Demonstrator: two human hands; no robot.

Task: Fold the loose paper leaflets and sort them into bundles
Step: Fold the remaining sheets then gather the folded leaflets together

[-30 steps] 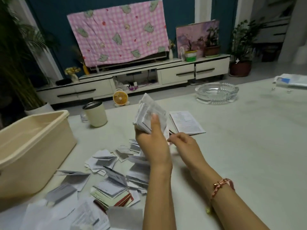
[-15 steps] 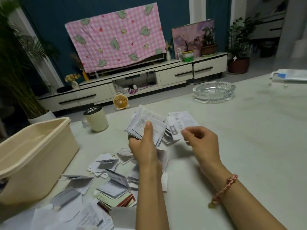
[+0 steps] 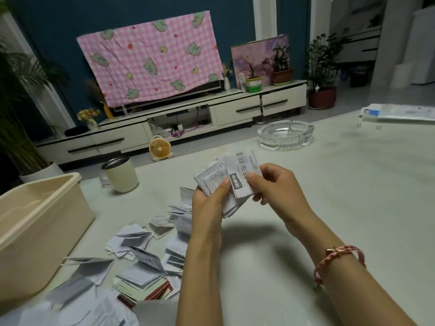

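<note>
My left hand point(image 3: 208, 205) grips a bundle of folded leaflets point(image 3: 211, 178) above the pale table, thumb pressed on its face. My right hand point(image 3: 273, 187) pinches a folded leaflet point(image 3: 244, 172) with large black print and lays it against the front of that bundle. Several loose folded leaflets point(image 3: 141, 262) lie scattered on the table at the lower left, under and beside my left forearm.
A beige plastic tub point(image 3: 40, 222) stands at the left edge. A cream mug point(image 3: 121, 175) sits behind the leaflets. A glass ashtray point(image 3: 286, 135) is at the back, a white-and-blue packet point(image 3: 400, 111) at the far right. A red booklet point(image 3: 157, 290) lies among the papers.
My right hand picked up the leaflet that lay flat behind the bundle and brought it onto the bundle. My left hand lowered and tilted the bundle toward it.
</note>
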